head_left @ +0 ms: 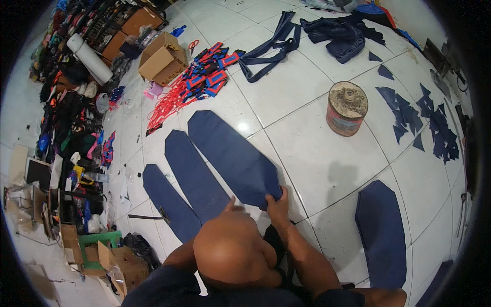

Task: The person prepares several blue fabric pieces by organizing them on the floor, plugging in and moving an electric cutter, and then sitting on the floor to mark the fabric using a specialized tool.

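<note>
Hands meet at the near end of a long navy fabric panel (232,156) lying flat on the white tiled floor (327,153) at the centre of the frame: the right hand (277,203) has its fingers clamped on the panel's lower corner, while the left hand (232,205) shows only partly above the person's raised knee (230,250), its fingers touching the same edge, though whether they are apart or together cannot be told. The panel, pointed at both ends, slants up toward the upper left, and two more navy panels of the same cut lie just beside it on its left, the middle one (194,176) and the outer one (169,202) each set a little lower in the frame. A fourth navy panel (382,235) rests well apart at the lower right. Above it, right of centre, stands a rusty round tin (347,108) with a grimy top, and beyond that, along the right edge, small navy offcuts (417,115) are scattered over the tiles. At the top of the frame lie dark blue straps (271,46) and a heap of dark blue cloth (340,33). Left of the straps sits a spread of red and blue lanyard holders (202,77) beside an open cardboard box (163,59), with a white roll (89,57) and piled goods (71,128) filling the left side.
</note>
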Motion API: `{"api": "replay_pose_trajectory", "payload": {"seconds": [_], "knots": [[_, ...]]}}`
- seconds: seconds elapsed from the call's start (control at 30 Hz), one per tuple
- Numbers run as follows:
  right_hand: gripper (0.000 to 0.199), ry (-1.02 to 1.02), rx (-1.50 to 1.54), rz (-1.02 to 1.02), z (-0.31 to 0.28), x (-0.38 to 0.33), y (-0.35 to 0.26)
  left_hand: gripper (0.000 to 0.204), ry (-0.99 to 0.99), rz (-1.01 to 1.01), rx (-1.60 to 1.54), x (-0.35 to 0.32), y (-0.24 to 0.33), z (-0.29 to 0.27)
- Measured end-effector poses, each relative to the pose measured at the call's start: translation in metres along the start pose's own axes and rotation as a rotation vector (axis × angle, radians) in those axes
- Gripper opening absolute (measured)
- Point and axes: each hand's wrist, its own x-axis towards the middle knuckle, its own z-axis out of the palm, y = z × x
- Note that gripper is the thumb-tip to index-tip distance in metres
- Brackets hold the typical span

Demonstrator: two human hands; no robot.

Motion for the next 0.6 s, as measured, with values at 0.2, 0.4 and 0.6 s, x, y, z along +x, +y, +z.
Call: {"api": "replay_pose_trajectory", "payload": {"seconds": [0.2,0.4,0.6], "knots": [[0.046,-0.187,-0.072,-0.090,-0.044,-0.017,-0.110,0.090,-0.400,0.398,-0.611,0.061,0.076,0.006],[0.037,-0.087,-0.736,-0.120,-0.185,-0.118,-0.281,0.049,-0.358,0.446,-0.549,0.091,0.097,0.059],[0.038,0.203,-0.601,-0.205,-0.318,-0.235,-0.308,0.039,-0.592,0.422,-0.037,0.014,0.053,0.167]]}}
